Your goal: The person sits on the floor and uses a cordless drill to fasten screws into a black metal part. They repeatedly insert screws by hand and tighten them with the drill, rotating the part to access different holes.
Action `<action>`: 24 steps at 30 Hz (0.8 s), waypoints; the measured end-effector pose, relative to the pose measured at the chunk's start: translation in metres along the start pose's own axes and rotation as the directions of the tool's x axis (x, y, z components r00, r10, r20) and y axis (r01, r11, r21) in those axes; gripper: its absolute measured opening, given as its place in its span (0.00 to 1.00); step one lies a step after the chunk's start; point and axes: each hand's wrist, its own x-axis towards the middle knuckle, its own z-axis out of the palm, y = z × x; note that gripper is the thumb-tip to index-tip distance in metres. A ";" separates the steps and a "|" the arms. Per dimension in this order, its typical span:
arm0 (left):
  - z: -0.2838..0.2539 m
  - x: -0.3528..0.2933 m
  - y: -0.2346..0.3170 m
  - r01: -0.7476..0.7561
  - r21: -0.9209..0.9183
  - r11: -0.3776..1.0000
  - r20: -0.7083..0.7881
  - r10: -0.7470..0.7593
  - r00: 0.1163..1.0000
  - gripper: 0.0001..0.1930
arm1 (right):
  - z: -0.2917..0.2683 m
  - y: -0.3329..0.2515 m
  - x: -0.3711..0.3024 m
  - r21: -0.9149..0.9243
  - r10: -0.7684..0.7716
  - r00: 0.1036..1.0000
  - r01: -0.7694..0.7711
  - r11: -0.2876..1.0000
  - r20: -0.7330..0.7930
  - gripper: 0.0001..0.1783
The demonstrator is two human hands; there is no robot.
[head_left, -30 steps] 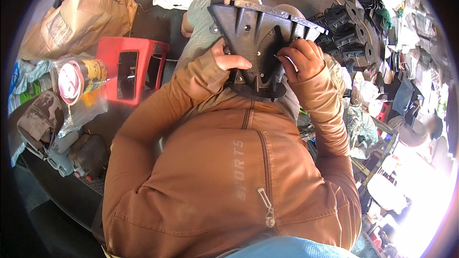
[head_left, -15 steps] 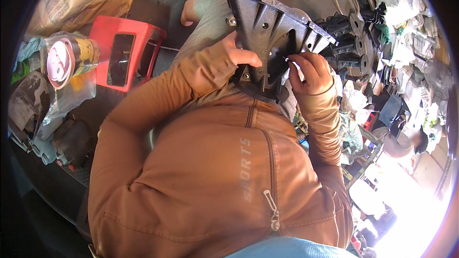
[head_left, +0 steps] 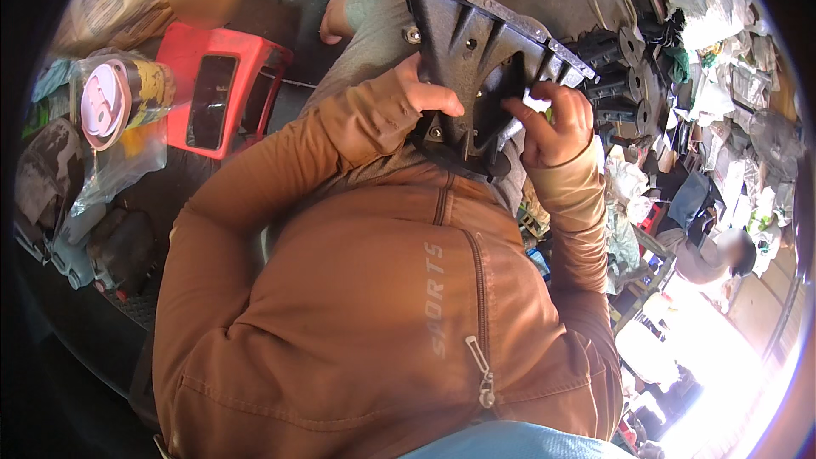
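A black ribbed bracket (head_left: pixel 489 30), wide at its far end, rests tilted on my lap. My left hand (head_left: pixel 429 98) is closed round its left side, the thumb lying over the near face. At the right side of the bracket is my right hand (head_left: pixel 557 123). One of its digits reaches into the hollow of the bracket while the others are spread apart from it, and nothing shows between them. A bolt with a nut (head_left: pixel 412 36) sits at the bracket's upper left corner, and another bolt (head_left: pixel 436 133) shows lower down.
A red plastic stool (head_left: pixel 183 123) stands at the left with a dark phone (head_left: pixel 212 102) on it. Beside it is an open can (head_left: pixel 106 106) in clear plastic. More black brackets (head_left: pixel 625 76) are stacked at the right. Another person (head_left: pixel 710 255) is farther right.
My right hand's fingers have spread from a pinch on a small bright piece inside the bracket. That piece no longer shows between them. My left hand keeps its hold.
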 end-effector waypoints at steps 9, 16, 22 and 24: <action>-0.005 0.003 -0.003 0.012 0.036 0.999 0.023 -0.013 1.000 0.26 | -0.003 0.000 0.001 -0.206 0.105 0.990 -0.084 0.975 0.094 0.21; -0.007 0.004 -0.008 0.027 0.002 1.000 0.037 -0.027 0.999 0.28 | -0.005 -0.001 0.000 -0.225 0.105 0.992 -0.087 0.970 0.066 0.22; -0.011 0.005 -0.009 0.086 0.101 0.991 0.022 -0.089 0.996 0.29 | -0.005 -0.001 -0.002 -0.276 0.186 0.978 -0.155 0.949 0.091 0.22; -0.011 0.006 -0.010 0.031 0.058 0.998 0.059 -0.034 0.998 0.29 | -0.005 -0.001 -0.002 -0.248 0.175 0.984 -0.164 0.955 0.024 0.22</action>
